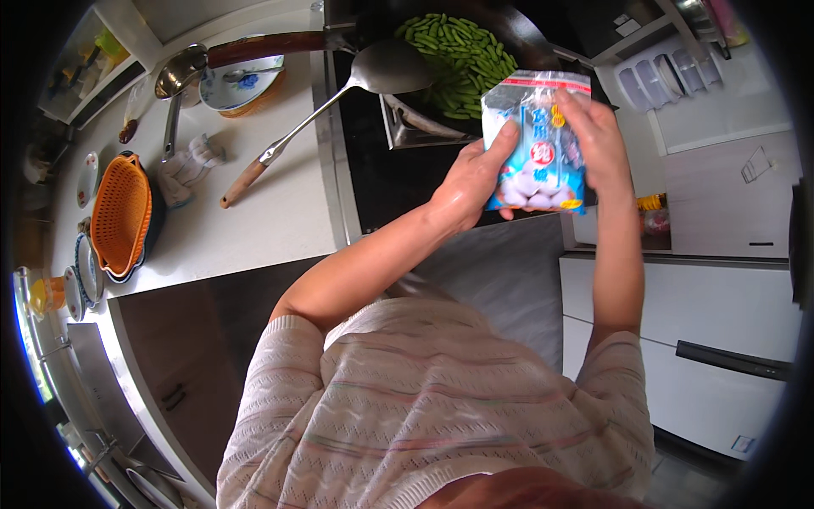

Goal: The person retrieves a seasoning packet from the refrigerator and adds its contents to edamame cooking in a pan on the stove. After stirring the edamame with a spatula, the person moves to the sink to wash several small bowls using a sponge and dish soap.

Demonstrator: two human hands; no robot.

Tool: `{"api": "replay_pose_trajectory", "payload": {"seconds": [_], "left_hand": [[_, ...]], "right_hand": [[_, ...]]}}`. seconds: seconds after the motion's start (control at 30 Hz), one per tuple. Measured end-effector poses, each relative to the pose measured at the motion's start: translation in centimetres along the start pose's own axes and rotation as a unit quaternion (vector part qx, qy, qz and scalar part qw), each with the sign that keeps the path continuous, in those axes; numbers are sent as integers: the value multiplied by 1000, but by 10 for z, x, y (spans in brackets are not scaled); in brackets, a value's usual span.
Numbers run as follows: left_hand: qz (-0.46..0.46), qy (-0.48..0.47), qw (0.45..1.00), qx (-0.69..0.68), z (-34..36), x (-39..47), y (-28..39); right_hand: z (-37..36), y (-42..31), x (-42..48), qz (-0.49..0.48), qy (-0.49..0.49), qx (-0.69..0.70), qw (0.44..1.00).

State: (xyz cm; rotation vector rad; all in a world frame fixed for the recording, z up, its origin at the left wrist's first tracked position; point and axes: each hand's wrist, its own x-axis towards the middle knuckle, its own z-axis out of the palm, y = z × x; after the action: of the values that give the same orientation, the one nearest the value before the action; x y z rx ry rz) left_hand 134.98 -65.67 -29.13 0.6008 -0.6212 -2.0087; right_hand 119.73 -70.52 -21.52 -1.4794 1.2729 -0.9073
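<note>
My left hand [469, 181] grips the left side of a printed resealable plastic bag [534, 153], its thumb lying across the front. At the bag's upper right, my right hand [598, 137] holds the edge near the red-striped zip seal. Whether that seal is parted cannot be made out. The bag is upright and bears writing and a picture of white, egg-like shapes. Just beyond it, green bean pods [455, 60] lie in a dark wok [521, 32] on the stove. A wok spatula [305, 124] rests with its metal blade over the wok's left side.
The wok's wooden handle [267, 49] juts left over the counter [273, 223]. There, a metal ladle [181, 79], a patterned plate [219, 86], a crumpled cloth [191, 167] and an orange plastic basket [121, 216] stand. A white refrigerator [687, 305] is at right.
</note>
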Motion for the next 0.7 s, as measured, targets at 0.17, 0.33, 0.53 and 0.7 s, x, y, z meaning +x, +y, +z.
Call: {"api": "replay_pose_trajectory", "payload": {"seconds": [0.17, 0.33, 0.53, 0.7], "left_hand": [[32, -55, 996, -68, 26, 55, 5], [41, -93, 988, -120, 33, 85, 11], [44, -80, 987, -134, 37, 98, 17], [17, -73, 982, -171, 34, 105, 11]], "right_hand": [[-35, -27, 58, 60, -24, -74, 995], [-51, -30, 91, 49, -38, -129, 990], [-58, -28, 109, 52, -47, -146, 987], [-58, -25, 105, 42, -63, -106, 991]]}}
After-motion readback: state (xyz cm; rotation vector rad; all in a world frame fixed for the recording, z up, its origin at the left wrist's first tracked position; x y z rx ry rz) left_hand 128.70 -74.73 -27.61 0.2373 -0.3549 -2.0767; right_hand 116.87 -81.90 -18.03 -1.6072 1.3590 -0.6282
